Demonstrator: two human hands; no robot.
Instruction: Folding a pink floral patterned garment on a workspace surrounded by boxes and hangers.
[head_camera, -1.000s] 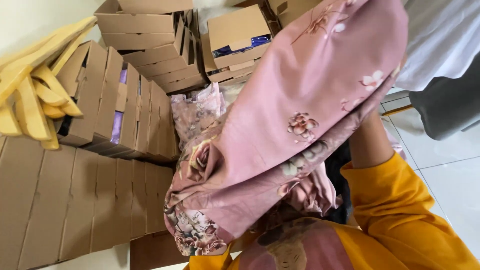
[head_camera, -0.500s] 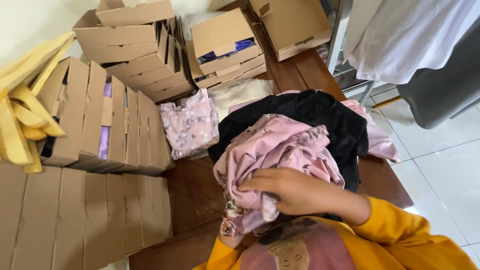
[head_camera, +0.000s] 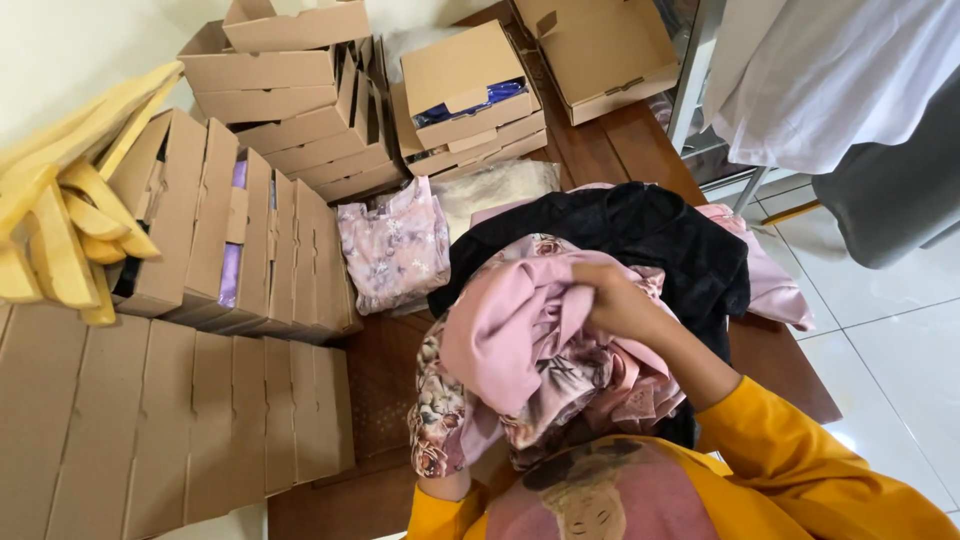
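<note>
Landmark: a dark wooden table (head_camera: 380, 370), seen from above, close against the person's body.
Cardboard boxes: rows of flat brown boxes (head_camera: 200, 400) fill the table's left side; more boxes (head_camera: 290, 90) are piled at its far end, one open on something blue.
Black garment: a black cloth (head_camera: 640, 235) lies spread on the table's right half, under the pink bundle.
Pink floral cloth: a bunched pink floral cloth (head_camera: 530, 350) sits over the table's near edge, on top of the black garment and partly against the person's chest.
Folded piece: a folded pink floral cloth (head_camera: 395, 245) lies on the table's middle, just beside the boxes.
Right hand: the right hand (head_camera: 620, 300) is closed, gripping a fold at the top of the bunched cloth.
Left hand: the left hand is hidden beneath the bundle; only the left wrist (head_camera: 445, 485) shows at the table's near edge, so its grip cannot be told.
Step in hand: apparently gathering the loose cloth for folding.
Next move calls for: probably finding an edge and spreading it flat.
</note>
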